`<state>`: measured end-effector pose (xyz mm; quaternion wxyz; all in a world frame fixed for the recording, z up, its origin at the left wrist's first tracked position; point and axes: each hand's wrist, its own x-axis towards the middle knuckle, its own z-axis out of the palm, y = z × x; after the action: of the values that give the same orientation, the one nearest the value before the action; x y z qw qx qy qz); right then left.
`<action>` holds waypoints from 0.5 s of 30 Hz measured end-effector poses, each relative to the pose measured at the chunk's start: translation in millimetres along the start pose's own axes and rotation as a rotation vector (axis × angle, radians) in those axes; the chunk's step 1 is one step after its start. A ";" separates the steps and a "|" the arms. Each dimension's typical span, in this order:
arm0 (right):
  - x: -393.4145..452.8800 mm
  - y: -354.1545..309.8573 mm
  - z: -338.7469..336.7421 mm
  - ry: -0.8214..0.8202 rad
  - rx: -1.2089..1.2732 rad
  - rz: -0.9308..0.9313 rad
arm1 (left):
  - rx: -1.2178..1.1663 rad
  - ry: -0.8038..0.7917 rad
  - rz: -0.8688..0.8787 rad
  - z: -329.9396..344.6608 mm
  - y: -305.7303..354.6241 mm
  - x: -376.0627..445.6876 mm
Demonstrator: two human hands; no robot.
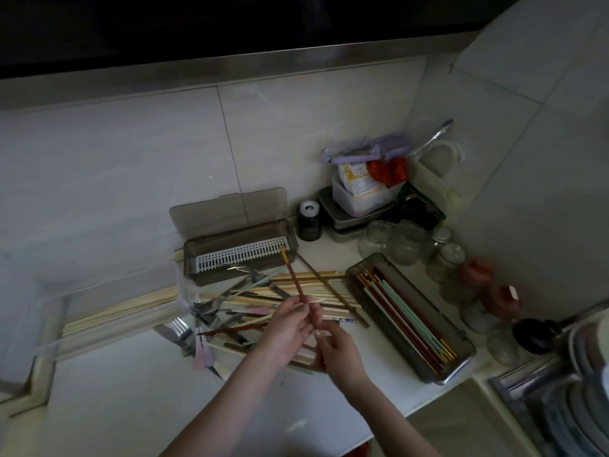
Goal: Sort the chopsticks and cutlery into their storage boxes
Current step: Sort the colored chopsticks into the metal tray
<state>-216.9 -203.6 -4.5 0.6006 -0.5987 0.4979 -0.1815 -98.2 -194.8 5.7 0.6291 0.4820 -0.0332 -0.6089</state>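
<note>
Red chopstick (pixel 294 281) pinched by left hand (pixel 290 326), right hand (pixel 336 349) gripping below

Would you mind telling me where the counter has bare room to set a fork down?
The counter is bare in front of the cutlery pile, left of the arms. The back right corner is crowded with jars, and the pile fills the middle.
</note>
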 end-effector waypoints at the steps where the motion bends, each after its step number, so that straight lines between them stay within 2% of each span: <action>1: 2.7 1.0 -6.2 0.056 -0.070 -0.048 | -0.012 -0.011 -0.010 3.2 1.5 2.1; 4: 10.8 4.5 -38.0 0.232 -0.167 -0.154 | 0.021 -0.045 -0.016 10.8 4.8 8.2; 6: 15.3 13.3 -70.6 0.411 -0.250 -0.187 | 0.103 -0.081 -0.009 11.3 4.3 11.7; 9: 23.7 38.3 -123.7 0.670 -0.482 -0.091 | 0.332 -0.060 0.025 6.6 1.2 13.5; 11: 24.7 53.8 -148.6 0.732 -0.546 0.057 | 0.507 -0.014 0.056 0.0 -2.9 15.8; 13: 24.6 68.3 -162.9 0.714 -0.617 0.190 | 0.669 0.034 0.082 -8.3 -7.0 19.3; 15: 27.3 76.1 -167.6 0.668 -0.650 0.226 | 0.803 0.087 0.131 -19.3 -10.7 23.9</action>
<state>-370.4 -299.5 -47.7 0.2055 -0.6064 0.7566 -0.1323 -87.8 -200.7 -24.6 0.4290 0.7115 -0.2722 -0.4854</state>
